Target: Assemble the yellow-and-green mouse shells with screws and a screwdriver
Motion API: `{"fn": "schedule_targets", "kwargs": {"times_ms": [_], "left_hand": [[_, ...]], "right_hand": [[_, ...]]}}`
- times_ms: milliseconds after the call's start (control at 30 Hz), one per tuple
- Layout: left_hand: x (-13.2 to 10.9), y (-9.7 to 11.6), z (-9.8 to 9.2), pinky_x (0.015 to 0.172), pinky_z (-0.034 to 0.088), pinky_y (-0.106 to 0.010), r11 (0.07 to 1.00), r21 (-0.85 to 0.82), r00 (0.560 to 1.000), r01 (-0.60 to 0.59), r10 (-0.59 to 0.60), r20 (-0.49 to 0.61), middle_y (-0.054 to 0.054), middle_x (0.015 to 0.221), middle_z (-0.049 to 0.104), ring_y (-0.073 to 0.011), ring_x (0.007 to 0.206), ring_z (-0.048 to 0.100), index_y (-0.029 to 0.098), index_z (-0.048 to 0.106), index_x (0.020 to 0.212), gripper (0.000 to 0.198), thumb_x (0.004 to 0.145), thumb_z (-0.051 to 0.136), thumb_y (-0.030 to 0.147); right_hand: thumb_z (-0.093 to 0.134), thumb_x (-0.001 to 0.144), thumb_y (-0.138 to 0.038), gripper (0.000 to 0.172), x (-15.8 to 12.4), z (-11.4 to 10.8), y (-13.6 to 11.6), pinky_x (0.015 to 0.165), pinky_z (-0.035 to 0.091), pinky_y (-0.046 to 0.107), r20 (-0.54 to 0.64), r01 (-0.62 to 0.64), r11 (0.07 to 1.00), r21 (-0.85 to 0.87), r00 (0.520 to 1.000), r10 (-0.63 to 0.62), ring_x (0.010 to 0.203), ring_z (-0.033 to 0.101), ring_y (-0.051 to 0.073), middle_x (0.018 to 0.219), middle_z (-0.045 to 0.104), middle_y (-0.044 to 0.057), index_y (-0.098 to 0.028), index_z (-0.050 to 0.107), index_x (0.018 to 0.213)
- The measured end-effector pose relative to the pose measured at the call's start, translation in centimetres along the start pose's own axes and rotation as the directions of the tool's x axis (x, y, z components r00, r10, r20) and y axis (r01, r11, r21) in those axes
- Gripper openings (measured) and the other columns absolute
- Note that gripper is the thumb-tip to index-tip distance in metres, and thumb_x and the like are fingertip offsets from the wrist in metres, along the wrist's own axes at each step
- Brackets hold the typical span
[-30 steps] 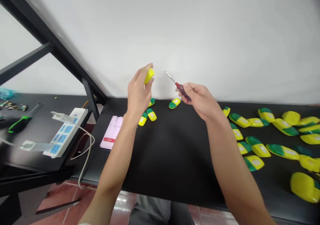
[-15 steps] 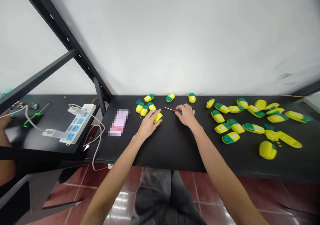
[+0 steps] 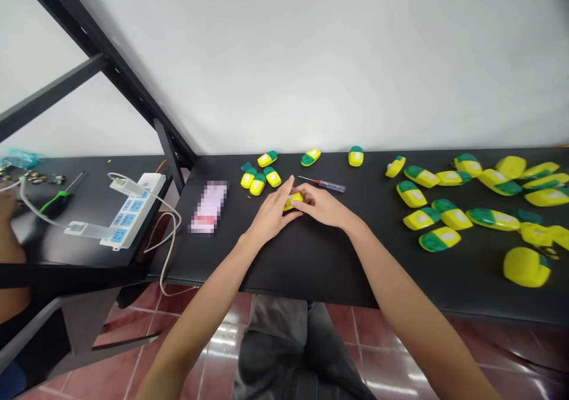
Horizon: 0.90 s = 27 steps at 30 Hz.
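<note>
Left hand [image 3: 270, 215] and right hand [image 3: 323, 206], fingers curled closed, together hold a small yellow-and-green plastic shell [image 3: 292, 201] near the back edge of the table [image 3: 338, 269], the red-handled screwdriver [image 3: 323, 184] no longer in hand but lying just beyond them.

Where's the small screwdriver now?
In the head view, the screwdriver lies on the black bench just beyond the right hand, not held, left of a yellow-green piece.
</note>
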<state>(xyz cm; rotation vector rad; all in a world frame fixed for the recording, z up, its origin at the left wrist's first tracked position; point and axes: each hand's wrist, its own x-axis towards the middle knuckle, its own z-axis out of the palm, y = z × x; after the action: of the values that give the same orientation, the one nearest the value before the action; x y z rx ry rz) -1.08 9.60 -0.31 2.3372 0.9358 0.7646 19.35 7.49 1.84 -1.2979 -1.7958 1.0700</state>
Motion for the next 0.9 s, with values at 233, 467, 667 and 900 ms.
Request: {"fn": "schedule_targets", "kwargs": {"times_ms": [233, 467, 667, 900], "left_hand": [[3.4, -2.7, -5.9, 0.115, 0.052, -0.044, 0.916, 0.197, 0.881, 0.349, -0.249, -0.402, -0.02, 0.136, 0.069, -0.027, 0.122, 0.069, 0.008, 0.056, 0.15, 0.052, 0.099, 0.057, 0.021], [7.8, -7.4, -8.2, 0.119, 0.05, -0.041, 0.841, 0.238, 0.868, 0.486, -0.432, -0.245, -0.01, 0.128, 0.079, -0.0268, 0.125, 0.07, 0.018, 0.08, 0.12, 0.045, 0.091, 0.048, 0.006], [6.6, -8.5, -7.5, 0.124, 0.045, -0.042, 0.856, 0.202, 0.876, 0.477, -0.441, -0.196, -0.011, 0.137, 0.075, -0.0281, 0.133, 0.066, 0.015, 0.081, 0.12, 0.046, 0.09, 0.047, 0.006], [6.4, -8.3, -7.1, 0.111, 0.054, -0.044, 0.845, 0.075, 0.84, 0.53, -0.51, -0.187, -0.013, 0.131, 0.076, -0.025, 0.104, 0.072, 0.014, 0.078, 0.127, 0.046, 0.086, 0.057, 0.013]], "right_hand": [[0.072, 0.086, -0.041, 0.035, 0.1, -1.2, 2.1, 0.073, 0.049, 0.035, -0.078, -0.025, 0.998, -0.061, 0.997, 0.021, 0.073, 0.058, 0.019, 0.083, 0.063, 0.0, -0.02, 0.066, 0.114], [0.073, 0.085, -0.033, 0.026, 0.5, -1.3, 2.6, 0.075, 0.05, 0.035, -0.058, 0.006, 0.994, -0.108, 0.998, -0.013, 0.077, 0.058, 0.017, 0.103, 0.062, 0.004, -0.022, 0.069, 0.108], [0.075, 0.083, -0.03, 0.026, 0.4, -1.7, 2.7, 0.081, 0.049, 0.037, -0.043, -0.004, 0.994, -0.109, 0.999, -0.001, 0.077, 0.056, 0.016, 0.105, 0.064, 0.004, -0.023, 0.07, 0.107], [0.076, 0.083, -0.033, 0.028, 0.4, -2.0, 2.4, 0.076, 0.047, 0.035, -0.038, -0.041, 0.992, -0.119, 0.999, 0.037, 0.074, 0.055, 0.016, 0.096, 0.064, 0.002, -0.023, 0.071, 0.108]]}}
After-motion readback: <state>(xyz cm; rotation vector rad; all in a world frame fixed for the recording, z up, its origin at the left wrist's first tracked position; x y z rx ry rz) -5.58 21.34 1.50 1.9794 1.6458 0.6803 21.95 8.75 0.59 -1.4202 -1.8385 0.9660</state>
